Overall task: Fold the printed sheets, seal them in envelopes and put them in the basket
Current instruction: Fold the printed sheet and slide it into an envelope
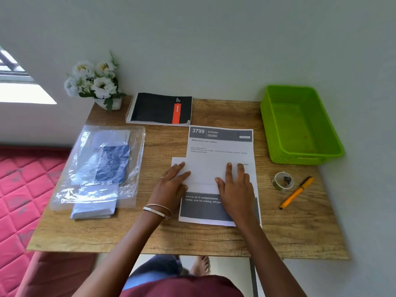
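Flat, spread fingers of both hands were pressed on a folded white sheet [201, 172] that lay across the printed sheet [220, 146] at mid-table; nothing was pinched or curled round. The left hand [173, 179] was laid on the folded piece's left part, which jutted past the printed sheet's left edge, and the right hand [234, 185] on its right part. Whether the folded piece was a separate sheet or a flap of the printed one could not be told.

The step in hand was judged to be creasing a fold. For a clean crease, the edges should be squared first, one hand kept as an anchor, and the other run firmly along the fold line from the middle outward.

Envelopes [96, 202] were seen in a clear bag [75, 168] to the left, untouched. The green basket [334, 146] stood at the table's right rear, with tape [282, 181] and a pen [296, 192] just in front of it.
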Tool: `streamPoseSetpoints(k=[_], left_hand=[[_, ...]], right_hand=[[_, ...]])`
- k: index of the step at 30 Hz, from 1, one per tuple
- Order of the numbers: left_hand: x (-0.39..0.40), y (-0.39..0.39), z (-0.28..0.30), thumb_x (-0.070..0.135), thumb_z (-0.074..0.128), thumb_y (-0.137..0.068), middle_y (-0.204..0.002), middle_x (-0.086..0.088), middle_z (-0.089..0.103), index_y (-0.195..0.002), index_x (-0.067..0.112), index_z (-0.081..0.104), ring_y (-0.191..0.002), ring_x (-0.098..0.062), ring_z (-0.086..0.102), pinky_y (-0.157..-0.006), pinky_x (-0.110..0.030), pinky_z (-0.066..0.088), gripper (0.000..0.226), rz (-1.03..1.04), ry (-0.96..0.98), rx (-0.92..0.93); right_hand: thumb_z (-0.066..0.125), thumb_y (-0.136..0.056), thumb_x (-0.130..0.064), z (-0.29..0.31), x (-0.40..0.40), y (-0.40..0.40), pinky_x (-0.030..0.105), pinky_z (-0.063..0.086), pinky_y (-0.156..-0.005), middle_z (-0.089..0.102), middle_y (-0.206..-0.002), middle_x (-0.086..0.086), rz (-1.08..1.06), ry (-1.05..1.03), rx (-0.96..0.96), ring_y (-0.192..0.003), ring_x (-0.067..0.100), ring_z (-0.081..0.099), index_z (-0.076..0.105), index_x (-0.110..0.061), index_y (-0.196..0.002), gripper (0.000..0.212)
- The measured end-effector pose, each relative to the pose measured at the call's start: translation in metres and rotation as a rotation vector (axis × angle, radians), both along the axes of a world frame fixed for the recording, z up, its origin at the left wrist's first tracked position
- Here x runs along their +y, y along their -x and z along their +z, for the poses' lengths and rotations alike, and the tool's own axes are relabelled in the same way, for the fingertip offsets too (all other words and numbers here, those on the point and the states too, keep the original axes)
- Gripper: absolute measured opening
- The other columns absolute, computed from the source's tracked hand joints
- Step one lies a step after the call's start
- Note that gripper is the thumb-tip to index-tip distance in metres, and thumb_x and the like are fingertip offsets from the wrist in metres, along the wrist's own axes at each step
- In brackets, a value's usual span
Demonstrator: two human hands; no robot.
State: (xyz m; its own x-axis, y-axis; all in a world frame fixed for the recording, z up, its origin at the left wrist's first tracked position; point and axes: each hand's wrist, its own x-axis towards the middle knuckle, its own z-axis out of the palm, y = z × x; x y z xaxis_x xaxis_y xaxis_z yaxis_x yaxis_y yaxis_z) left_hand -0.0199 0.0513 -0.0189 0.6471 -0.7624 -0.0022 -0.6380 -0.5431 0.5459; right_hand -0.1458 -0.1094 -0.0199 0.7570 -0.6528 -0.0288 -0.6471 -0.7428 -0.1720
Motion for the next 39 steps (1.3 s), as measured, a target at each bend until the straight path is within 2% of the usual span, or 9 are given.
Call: streamPoseSetpoints(k=[3,6,12,17,23,27,33,36,39], left_hand=[[0.023,0.009,0.007,0.008,0.065,-0.081,-0.138,-0.01,0.048,-0.115,0.011,0.064,-0.125,-0.032,0.045,-0.1,-0.045,0.041,0.034,0.041,0.046,-0.06],[0.054,0.009,0.016,0.007,0.07,-0.077,-0.119,-0.007,0.061,-0.104,0.015,0.068,-0.107,-0.029,0.057,-0.086,-0.042,0.052,0.029,0.089,0.088,-0.138],[0.121,0.002,0.028,0.022,0.057,-0.08,-0.085,0.0,0.07,-0.089,0.017,0.073,-0.079,-0.019,0.06,-0.072,-0.025,0.044,0.019,0.28,0.201,-0.182],[0.177,-0.015,0.024,0.027,0.049,-0.077,-0.075,0.002,0.067,-0.082,0.02,0.072,-0.072,-0.027,0.058,-0.063,-0.035,0.046,0.024,0.312,0.081,-0.279],[0.216,-0.03,0.018,0.034,0.048,-0.073,-0.077,0.005,0.065,-0.08,0.029,0.065,-0.075,-0.028,0.059,-0.066,-0.036,0.043,0.019,0.297,-0.127,-0.409],[0.225,-0.041,0.012,0.031,0.061,-0.061,-0.079,0.003,0.065,-0.081,0.028,0.067,-0.073,-0.028,0.062,-0.071,-0.038,0.045,0.022,0.246,-0.204,-0.451],[0.234,-0.061,0.005,0.034,0.056,-0.068,-0.072,0.008,0.062,-0.072,0.028,0.067,-0.074,-0.024,0.061,-0.077,-0.038,0.037,0.013,0.076,-0.187,-0.602],[0.232,-0.066,0.009,0.032,0.066,-0.064,-0.068,0.009,0.061,-0.064,0.027,0.065,-0.073,-0.022,0.06,-0.077,-0.036,0.035,0.006,0.048,-0.177,-0.541],[0.234,-0.071,0.014,0.035,0.06,-0.066,-0.07,0.011,0.061,-0.065,0.028,0.064,-0.075,-0.017,0.059,-0.073,-0.032,0.029,0.008,0.144,-0.041,-0.24]], right_hand=[[0.03,-0.098,-0.049,0.005,-0.003,0.002,0.043,0.04,-0.1,0.019,-0.152,0.02,0.008,-0.055,0.0,-0.129,0.035,0.035,0.024,-0.012,-0.148,0.062],[0.041,-0.097,-0.044,0.011,-0.002,0.002,0.043,0.044,-0.096,0.032,-0.146,0.021,0.016,-0.061,-0.056,-0.124,0.035,0.043,0.039,-0.008,-0.141,0.057],[0.054,-0.09,-0.024,0.02,0.042,0.0,0.04,0.053,-0.072,0.07,-0.096,0.01,0.29,-0.148,-0.423,-0.087,0.028,0.063,0.07,-0.006,-0.102,0.027],[0.061,-0.085,-0.016,0.018,0.114,-0.016,0.036,0.052,-0.073,0.072,-0.088,0.002,0.503,-0.267,-0.484,-0.081,0.02,0.064,0.072,-0.01,-0.096,0.017],[0.07,-0.079,-0.013,0.013,0.168,-0.052,0.034,0.048,-0.075,0.067,-0.09,0.001,0.691,-0.237,-0.461,-0.083,0.02,0.056,0.07,-0.014,-0.099,0.02],[0.08,-0.07,-0.011,0.012,0.188,-0.068,0.037,0.05,-0.072,0.066,-0.092,0.002,0.705,-0.137,-0.434,-0.089,0.019,0.051,0.07,-0.015,-0.1,0.031],[0.078,-0.071,-0.02,0.007,0.208,-0.089,0.035,0.045,-0.072,0.065,-0.094,0.001,0.786,0.005,-0.364,-0.093,0.019,0.049,0.069,-0.021,-0.101,0.031],[0.076,-0.075,-0.025,0.006,0.212,-0.095,0.036,0.04,-0.075,0.064,-0.095,-0.001,0.817,0.056,-0.335,-0.093,0.019,0.051,0.069,-0.022,-0.1,0.027],[0.077,-0.072,-0.032,0.007,0.208,-0.1,0.037,0.04,-0.076,0.064,-0.099,-0.001,0.825,0.053,-0.327,-0.096,0.019,0.05,0.068,-0.022,-0.1,0.031]])
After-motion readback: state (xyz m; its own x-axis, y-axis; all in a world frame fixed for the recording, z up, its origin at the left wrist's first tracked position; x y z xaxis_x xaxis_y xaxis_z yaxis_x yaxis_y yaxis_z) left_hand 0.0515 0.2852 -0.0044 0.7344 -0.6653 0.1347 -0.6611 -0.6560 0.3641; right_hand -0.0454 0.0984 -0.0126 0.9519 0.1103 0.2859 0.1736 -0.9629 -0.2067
